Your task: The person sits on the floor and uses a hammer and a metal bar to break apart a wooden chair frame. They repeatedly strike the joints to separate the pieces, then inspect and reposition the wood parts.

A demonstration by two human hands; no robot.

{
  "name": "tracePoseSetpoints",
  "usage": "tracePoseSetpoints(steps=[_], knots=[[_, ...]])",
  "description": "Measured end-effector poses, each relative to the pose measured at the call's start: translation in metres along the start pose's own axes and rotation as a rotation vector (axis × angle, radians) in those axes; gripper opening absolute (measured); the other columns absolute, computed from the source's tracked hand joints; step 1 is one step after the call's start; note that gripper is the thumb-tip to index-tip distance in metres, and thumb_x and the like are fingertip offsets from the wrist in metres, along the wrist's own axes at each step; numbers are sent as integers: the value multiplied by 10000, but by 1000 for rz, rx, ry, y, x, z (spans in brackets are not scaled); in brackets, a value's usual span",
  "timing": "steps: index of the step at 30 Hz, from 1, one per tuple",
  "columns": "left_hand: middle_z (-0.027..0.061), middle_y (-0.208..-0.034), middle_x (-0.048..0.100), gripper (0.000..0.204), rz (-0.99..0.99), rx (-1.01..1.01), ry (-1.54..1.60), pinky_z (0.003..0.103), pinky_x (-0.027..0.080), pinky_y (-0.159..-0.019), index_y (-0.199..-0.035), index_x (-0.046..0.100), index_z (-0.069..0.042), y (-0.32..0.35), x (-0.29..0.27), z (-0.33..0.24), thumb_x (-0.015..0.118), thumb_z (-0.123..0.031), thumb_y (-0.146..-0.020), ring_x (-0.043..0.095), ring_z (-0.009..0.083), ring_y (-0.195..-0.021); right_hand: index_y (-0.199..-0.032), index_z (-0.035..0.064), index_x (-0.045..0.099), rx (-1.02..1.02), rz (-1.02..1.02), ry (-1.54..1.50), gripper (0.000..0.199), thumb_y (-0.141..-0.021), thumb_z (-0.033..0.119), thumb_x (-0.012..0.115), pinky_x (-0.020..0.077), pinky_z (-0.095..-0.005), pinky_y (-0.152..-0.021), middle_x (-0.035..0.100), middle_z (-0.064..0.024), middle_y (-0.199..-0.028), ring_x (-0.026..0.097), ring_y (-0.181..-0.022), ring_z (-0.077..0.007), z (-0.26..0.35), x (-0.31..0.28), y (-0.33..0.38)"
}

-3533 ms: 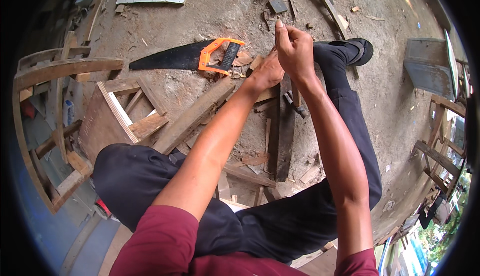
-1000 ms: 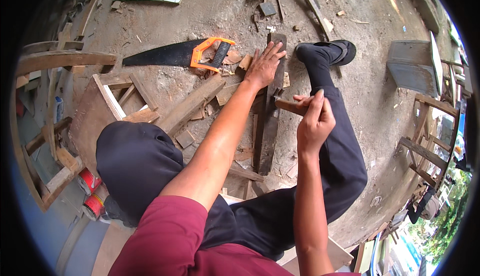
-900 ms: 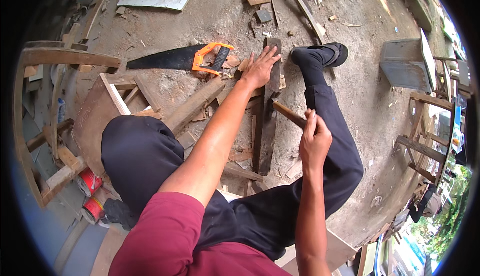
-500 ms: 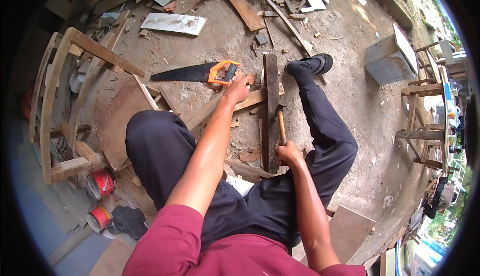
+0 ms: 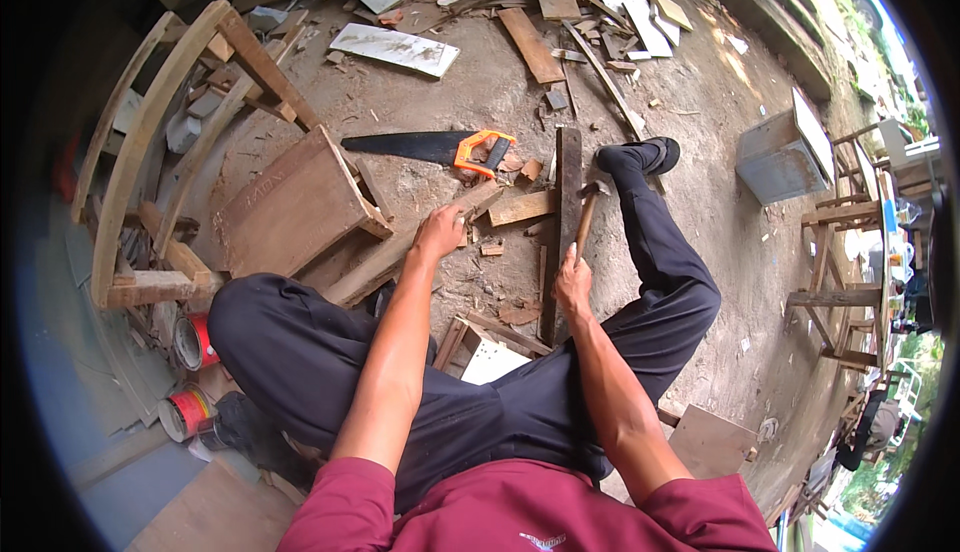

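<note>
My left hand (image 5: 440, 231) is closed around the side of a wooden plank (image 5: 385, 257) that slants across the ground. My right hand (image 5: 573, 282) grips the wooden handle of a hammer (image 5: 586, 226). The hammer's dark head is at the right edge of a long dark timber (image 5: 567, 177), which lies lengthwise between my legs; I cannot tell whether they touch. A handsaw (image 5: 410, 146) with an orange and black handle lies beyond my left hand. A shorter wood piece (image 5: 522, 208) sits between the plank and the timber.
A wooden frame (image 5: 130, 152) and a brown wooden box (image 5: 290, 207) stand at left, near red tins (image 5: 185, 410). White boards (image 5: 395, 50) and scrap wood lie at the far side. A grey box (image 5: 785, 157) and wooden trestles (image 5: 840, 297) are at right.
My left hand has slid back along the plank from its far end. The hammer head has shifted right across the dark timber. The whole view has turned slightly, and my left knee has moved outward.
</note>
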State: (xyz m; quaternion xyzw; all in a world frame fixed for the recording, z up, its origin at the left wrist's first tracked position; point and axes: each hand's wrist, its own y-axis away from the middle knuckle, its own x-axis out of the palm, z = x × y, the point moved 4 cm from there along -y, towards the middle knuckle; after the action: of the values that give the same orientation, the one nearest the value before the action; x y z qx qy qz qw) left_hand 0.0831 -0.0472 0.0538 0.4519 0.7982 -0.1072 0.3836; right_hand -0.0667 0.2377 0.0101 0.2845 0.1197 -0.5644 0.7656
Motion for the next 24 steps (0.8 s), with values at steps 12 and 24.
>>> tracePoseSetpoints(steps=[12,24], knots=[[151,-1220,636,300,-170,-29,-62,461,438,-998,-1180,644,-92,8,-9,1,606,-161,-891,571,340,-1177,-894,-33,637,156,64,166,598,-1020,522,452,474,-460,-661,633,-203,-712,639,-692,-352,-32,-1,-22],[111,-1316,544,380,-194,-139,-160,486,319,-1090,-1233,602,-86,25,12,45,646,-193,-871,454,314,-1298,-892,-50,641,169,36,131,606,-1012,517,462,513,-507,-712,654,-245,-739,678,-751,-403,8,-10,6]])
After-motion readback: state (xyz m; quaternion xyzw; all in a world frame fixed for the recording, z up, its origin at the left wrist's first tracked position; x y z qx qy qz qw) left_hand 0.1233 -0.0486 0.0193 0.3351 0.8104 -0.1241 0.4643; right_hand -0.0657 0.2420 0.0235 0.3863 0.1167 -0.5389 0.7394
